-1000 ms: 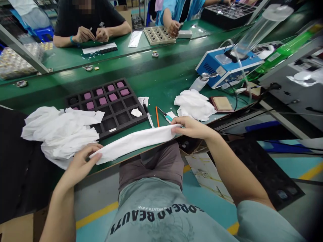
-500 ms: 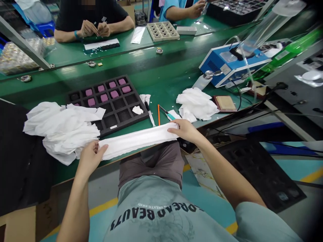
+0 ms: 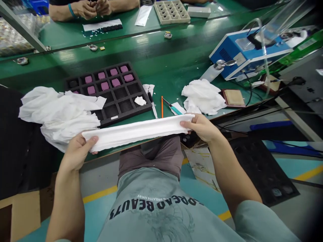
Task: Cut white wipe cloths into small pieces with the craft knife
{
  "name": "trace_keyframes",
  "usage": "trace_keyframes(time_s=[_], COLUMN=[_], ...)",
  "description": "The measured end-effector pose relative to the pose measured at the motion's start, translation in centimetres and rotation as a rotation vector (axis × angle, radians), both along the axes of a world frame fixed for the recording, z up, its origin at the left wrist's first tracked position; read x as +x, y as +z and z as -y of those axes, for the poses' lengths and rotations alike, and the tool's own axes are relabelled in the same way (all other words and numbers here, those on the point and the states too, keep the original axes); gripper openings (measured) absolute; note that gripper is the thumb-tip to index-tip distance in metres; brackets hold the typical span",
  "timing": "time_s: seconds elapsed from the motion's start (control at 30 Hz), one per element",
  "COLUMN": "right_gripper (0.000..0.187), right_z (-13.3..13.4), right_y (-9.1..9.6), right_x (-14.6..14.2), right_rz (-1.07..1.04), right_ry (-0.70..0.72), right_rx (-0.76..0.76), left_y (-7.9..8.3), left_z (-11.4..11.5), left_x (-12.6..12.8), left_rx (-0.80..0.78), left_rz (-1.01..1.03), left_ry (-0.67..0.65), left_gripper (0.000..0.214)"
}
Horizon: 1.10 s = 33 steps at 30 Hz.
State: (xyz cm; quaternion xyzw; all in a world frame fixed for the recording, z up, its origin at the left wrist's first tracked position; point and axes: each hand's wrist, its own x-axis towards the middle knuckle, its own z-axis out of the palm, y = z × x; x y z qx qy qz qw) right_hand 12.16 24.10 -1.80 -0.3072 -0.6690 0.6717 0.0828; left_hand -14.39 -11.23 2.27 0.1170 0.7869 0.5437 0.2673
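Observation:
A long folded strip of white cloth [image 3: 138, 131] stretches between my hands above the front edge of the green table. My left hand [image 3: 79, 148] pinches its left end, thumb on top. At the other end my right hand [image 3: 203, 127] grips the strip between thumb and fingers. Behind my left hand lies a heap of crumpled white cloths [image 3: 55, 112]. A smaller white cloth pile [image 3: 200, 97] sits beyond my right hand. Just behind the strip is a black foam tray [image 3: 118, 107], with several purple pieces [image 3: 115, 82] in its compartments.
A syringe [image 3: 152, 106], an orange stick [image 3: 162, 107] and teal-handled tweezers [image 3: 176, 110] lie right of the tray. Further right stand a metal-topped bottle [image 3: 213, 71], a blue machine [image 3: 242, 53] and a tan pad [image 3: 234, 97]. Across the table a co-worker's hands [image 3: 94, 8] hold something small.
My hands have moved farther apart, drawing the white strip out longer and tauter. My view has tipped down, so less of the co-workers shows.

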Motion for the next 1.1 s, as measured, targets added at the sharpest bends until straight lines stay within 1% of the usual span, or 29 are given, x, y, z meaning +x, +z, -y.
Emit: trace_keyframes(time_s=[0.1, 0.17, 0.23, 0.3, 0.33, 0.37, 0.43, 0.5, 0.57, 0.63, 0.7, 0.73, 0.8, 0.87, 0.93, 1.0, 1.03, 1.07, 1.1], right_gripper=[0.040, 0.031, 0.021, 0.013, 0.009, 0.008, 0.016, 0.023, 0.024, 0.025, 0.029, 0.029, 0.027, 0.027, 0.030, 0.032, 0.033, 0.034, 0.035], right_z=[-0.5, -0.8, -1.0, -0.9, -0.8, -0.6, -0.1, 0.5, 1.1, 1.4, 1.7, 1.8, 2.0, 2.2, 2.5, 2.8, 3.0, 3.1, 3.1], right_y=[1.1, 1.2, 0.9, 0.3, 0.1, -0.1, 0.2, 0.9, 1.6, 1.6, 0.9, 0.2, -1.2, -2.3, -2.7, -2.7, -2.6, -2.5, -2.4], right_x=[0.7, 1.1, 1.2, 1.0, 0.9, 0.7, 0.5, 0.4, 0.5, 0.4, -0.1, -0.4, -1.2, -1.7, -2.1, -2.2, -2.2, -2.2, -2.3], right_rz=[-0.068, -0.142, -0.184, -0.171, -0.153, -0.136, -0.127, -0.141, -0.131, -0.088, 0.000, 0.053, 0.148, 0.181, 0.180, 0.184, 0.190, 0.197, 0.201], right_ry=[-0.011, -0.022, -0.022, -0.030, -0.040, -0.049, -0.071, -0.107, -0.145, -0.139, -0.114, -0.112, -0.116, -0.115, -0.086, -0.062, -0.052, -0.048, -0.052], right_rx=[-0.043, -0.052, -0.045, -0.031, -0.025, -0.021, 0.000, 0.078, 0.179, 0.237, 0.317, 0.394, 0.578, 0.696, 0.716, 0.710, 0.706, 0.706, 0.709], left_y=[1.4, 1.7, 1.5, 0.8, 0.4, 0.1, -0.4, -0.4, -0.3, -0.3, -0.8, -1.2, -1.9, -2.0, -1.3, -0.6, -0.5, -0.7, -1.1], left_z=[1.0, 1.7, 2.0, 2.0, 1.9, 1.8, 1.6, 1.7, 1.9, 2.1, 2.4, 2.5, 2.8, 3.0, 2.3, 0.2, -1.5, -3.4, -5.4], left_x=[-0.5, -0.8, -1.1, -1.2, -1.1, -1.1, -0.7, -0.1, 0.5, 1.0, 1.0, 0.9, 0.5, 0.5, 1.5, 3.5, 4.8, 6.2, 7.6], left_rx=[0.127, 0.204, 0.208, 0.154, 0.123, 0.105, 0.129, 0.178, 0.162, 0.087, -0.066, -0.176, -0.423, -0.593, -0.681, -0.710, -0.689, -0.627, -0.539], left_rz=[0.098, 0.097, 0.071, 0.066, 0.064, 0.062, 0.031, -0.083, -0.213, -0.238, -0.183, -0.191, -0.322, -0.533, -0.740, -0.917, -0.987, -1.023, -1.045], left_ry=[0.043, 0.066, 0.077, 0.071, 0.067, 0.059, 0.042, 0.075, 0.130, 0.148, 0.082, 0.041, -0.043, -0.101, -0.142, -0.163, -0.171, -0.235, -0.361], left_gripper=[0.033, 0.024, 0.016, 0.009, 0.009, 0.010, 0.012, 0.015, 0.017, 0.024, 0.032, 0.032, 0.029, 0.027, 0.031, 0.037, 0.040, 0.042, 0.043])
